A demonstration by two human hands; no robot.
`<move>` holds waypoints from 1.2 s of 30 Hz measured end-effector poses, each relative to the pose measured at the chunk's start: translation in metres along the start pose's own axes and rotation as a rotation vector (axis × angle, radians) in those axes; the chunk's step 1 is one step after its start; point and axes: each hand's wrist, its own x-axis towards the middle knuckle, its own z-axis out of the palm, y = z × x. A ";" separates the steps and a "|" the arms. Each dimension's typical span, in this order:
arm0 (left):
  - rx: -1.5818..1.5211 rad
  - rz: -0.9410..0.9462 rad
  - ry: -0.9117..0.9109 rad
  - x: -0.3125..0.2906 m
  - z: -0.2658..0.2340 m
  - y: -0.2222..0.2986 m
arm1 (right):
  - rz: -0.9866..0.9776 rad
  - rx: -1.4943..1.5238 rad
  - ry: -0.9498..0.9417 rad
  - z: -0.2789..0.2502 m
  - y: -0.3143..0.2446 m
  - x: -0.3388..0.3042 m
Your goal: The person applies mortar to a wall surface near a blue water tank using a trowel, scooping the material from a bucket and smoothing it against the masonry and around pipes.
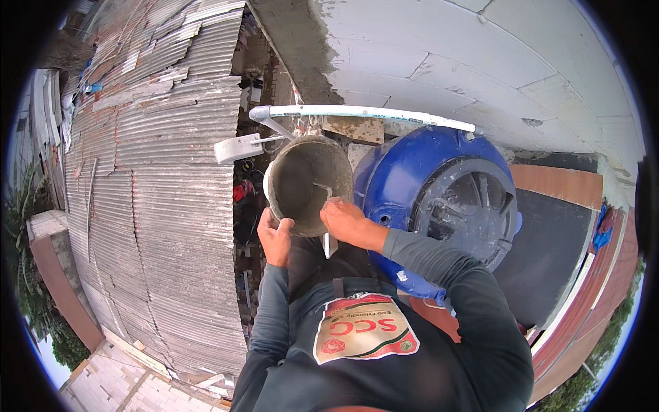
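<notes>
A round bucket [296,180] crusted with grey mortar stands tilted in front of me, its mouth facing me. My left hand [276,237] holds its near left rim, thumb at the edge and fingers around the outside. My right hand [341,218] is closed at the near right rim around a hand tool. The tool's thin bent metal shank [322,187] shows inside the bucket, and a pale narrow piece sticks out below the fist. Its exact kind is hidden by the hand. The bottom of the bucket is in shadow, so its contents cannot be made out.
A white pipe [357,112] with a grey elbow crosses just beyond the bucket; a pale flat block [237,148] sits by the elbow. Close right is a blue tank [391,178] with a black lid. Corrugated roofing [165,206] lies left, past a gap. Beyond rises a block wall [384,51], partly mortared.
</notes>
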 end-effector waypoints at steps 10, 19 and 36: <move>-0.092 -0.036 -0.070 -0.018 0.019 0.052 | -0.117 0.055 0.127 -0.033 -0.009 -0.048; 0.099 0.013 -0.250 -0.016 0.002 0.030 | -0.280 -0.079 0.148 -0.045 -0.017 -0.066; 0.136 0.131 0.074 -0.071 0.030 0.032 | -0.046 0.069 0.250 -0.026 0.032 -0.061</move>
